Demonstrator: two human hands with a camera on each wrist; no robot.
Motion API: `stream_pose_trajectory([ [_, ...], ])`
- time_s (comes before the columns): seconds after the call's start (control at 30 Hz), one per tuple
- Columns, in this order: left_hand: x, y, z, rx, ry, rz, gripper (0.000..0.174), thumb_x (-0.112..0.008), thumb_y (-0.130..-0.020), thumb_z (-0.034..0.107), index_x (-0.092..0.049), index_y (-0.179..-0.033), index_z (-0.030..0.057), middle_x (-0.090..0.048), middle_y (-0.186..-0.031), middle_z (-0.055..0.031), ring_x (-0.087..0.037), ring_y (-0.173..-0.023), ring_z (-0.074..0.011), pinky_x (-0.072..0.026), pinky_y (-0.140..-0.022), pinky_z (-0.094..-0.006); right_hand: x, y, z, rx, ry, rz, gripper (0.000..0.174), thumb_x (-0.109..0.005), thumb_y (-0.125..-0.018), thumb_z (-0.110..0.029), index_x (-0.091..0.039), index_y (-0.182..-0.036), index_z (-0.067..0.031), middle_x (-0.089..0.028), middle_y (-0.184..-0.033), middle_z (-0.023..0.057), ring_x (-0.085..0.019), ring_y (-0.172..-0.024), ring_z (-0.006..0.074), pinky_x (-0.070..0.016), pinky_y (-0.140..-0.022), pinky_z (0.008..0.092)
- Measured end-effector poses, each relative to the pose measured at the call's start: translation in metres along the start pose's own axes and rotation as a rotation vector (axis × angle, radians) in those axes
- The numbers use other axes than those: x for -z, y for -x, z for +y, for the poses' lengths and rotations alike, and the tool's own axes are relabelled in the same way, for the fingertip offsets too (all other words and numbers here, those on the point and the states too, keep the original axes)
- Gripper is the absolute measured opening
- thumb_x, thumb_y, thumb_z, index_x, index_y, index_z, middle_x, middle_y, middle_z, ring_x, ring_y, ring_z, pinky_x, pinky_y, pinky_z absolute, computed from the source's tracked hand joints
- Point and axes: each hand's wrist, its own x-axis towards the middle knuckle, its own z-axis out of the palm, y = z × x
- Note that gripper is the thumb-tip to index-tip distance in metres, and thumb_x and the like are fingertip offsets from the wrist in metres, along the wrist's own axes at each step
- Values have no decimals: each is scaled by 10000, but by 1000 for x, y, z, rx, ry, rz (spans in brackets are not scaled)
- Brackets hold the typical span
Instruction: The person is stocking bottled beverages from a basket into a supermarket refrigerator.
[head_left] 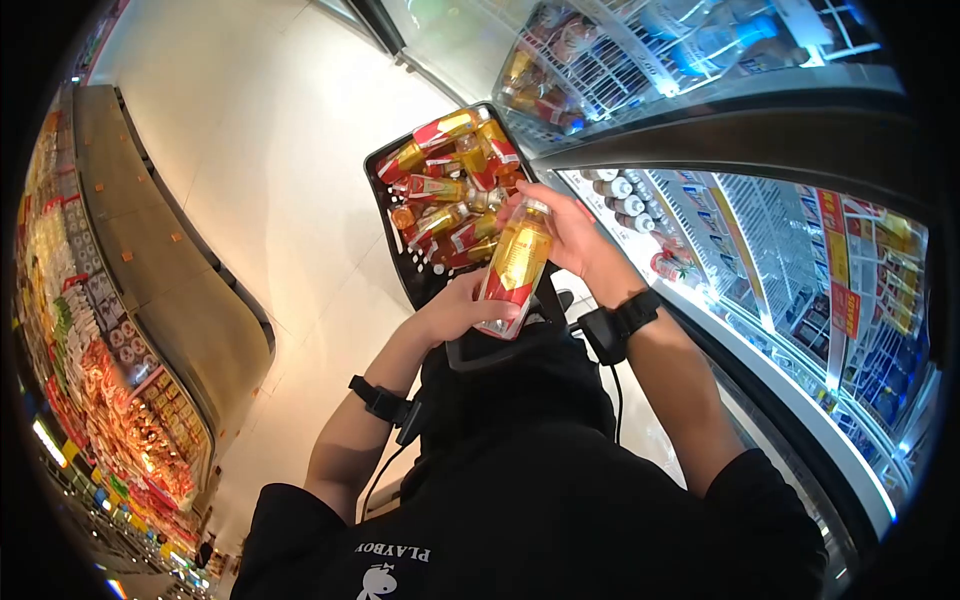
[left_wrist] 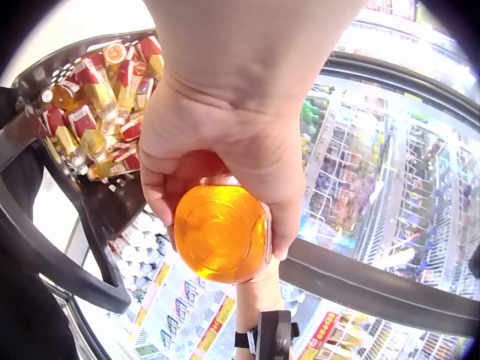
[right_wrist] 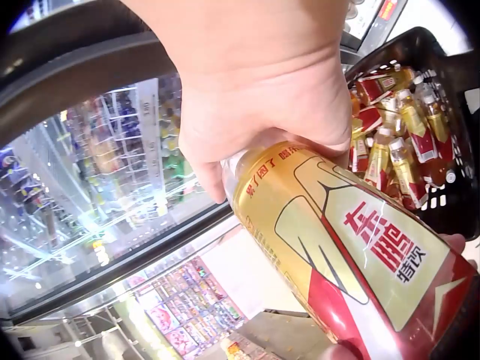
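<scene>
Both hands hold one drink bottle (head_left: 520,260) with a gold and red label in front of the body, its white cap end pointing away. Around its lower end, my left hand (head_left: 462,308) grips with the thumb along the side. The amber bottle base (left_wrist: 222,232) faces the left wrist camera. My right hand (head_left: 566,232) curls about the neck and cap end, hiding most of the cap in the right wrist view, where the label (right_wrist: 352,240) shows large red characters. Beyond the hands stands a black shopping basket (head_left: 385,215), filled with several similar bottles (head_left: 440,190) lying at mixed angles.
On the right, a lit drinks refrigerator (head_left: 740,250) has wire shelves with bottles and cans; a dark-framed glass door (head_left: 720,130) stands open by the basket. Pale floor (head_left: 230,100) stretches to the left, toward a curved display stand (head_left: 165,240) and shelves of packaged goods (head_left: 110,400).
</scene>
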Motion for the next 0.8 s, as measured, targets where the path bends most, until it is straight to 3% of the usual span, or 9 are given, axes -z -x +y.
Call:
stream_pose_trajectory([
  [0.27,-69,16,41,-113,76,-304,511,-847,-869,241,-649,-1291,31,-732,-1142,-42,-690,-1046,-128,-540,-955,-304,0,113,-14,303,-44,-210,323,-666,-1012,-339,-662,-1081,-24,-717,-1039,194,-705,-1048,324,-585,-965,465],
  [0.4,-109,14,56,-126,181,-523,595,-862,-851,329,-635,-1307,22,-740,-1121,-50,-706,-1043,-161,-563,-928,-330,6,166,-13,413,-102,-288,360,-653,-1006,-328,-642,-1199,-23,-705,-1109,179,-702,-1043,333,-572,-993,501],
  [0.43,-116,13,57,-79,187,-568,744,-906,-790,375,-597,-1362,16,-731,-1176,-79,-713,-1093,-203,-576,-954,-363,7,179,-13,457,-87,-327,390,-658,-998,-328,-621,-1243,-26,-697,-1140,183,-707,-1043,323,-580,-980,483],
  [0.47,-125,9,56,-65,168,-598,744,-906,-790,375,-597,-1362,16,-731,-1176,-79,-713,-1093,-203,-576,-954,-363,7,192,-15,489,-98,-310,390,-658,-998,-328,-621,-1243,-26,-697,-1140,183,-707,-1043,323,-580,-980,483],
  [0.53,-142,8,52,-107,254,-607,984,-960,-695,471,-524,-1439,-2,-723,-1241,-189,-729,-1124,-293,-592,-969,-410,5,219,-15,622,18,-310,406,-674,-985,-335,-616,-1248,-31,-695,-1136,182,-706,-1061,303,-591,-956,456],
  [0.57,-149,7,52,-71,271,-634,1024,-973,-676,484,-514,-1451,-2,-713,-1257,-228,-726,-1136,-325,-594,-973,-429,5,231,-12,662,-20,-213,394,-693,-964,-317,-620,-1230,-34,-703,-1088,174,-718,-1027,286,-605,-906,427],
  [0.67,-170,-1,46,-12,294,-791,998,-958,-700,371,-473,-1484,-9,-669,-1334,-148,-684,-1225,-318,-555,-1060,-448,3,271,-11,741,9,-70,365,-701,-944,-282,-622,-1205,-39,-711,-1025,162,-728,-952,277,-609,-846,416],
  [0.7,-179,0,48,-6,261,-794,1022,-960,-695,364,-454,-1506,1,-661,-1353,-150,-676,-1242,-326,-548,-1071,-451,2,283,-11,784,-4,-58,319,-697,-919,-225,-622,-1170,-45,-713,-974,151,-724,-881,264,-603,-793,399],
  [0.8,-205,5,62,16,175,-807,1042,-964,-688,361,-444,-1521,15,-649,-1377,-150,-673,-1249,-331,-548,-1072,-461,13,309,-7,924,26,-51,296,-693,-897,-188,-618,-1148,-50,-713,-971,147,-714,-863,253,-595,-780,386],
])
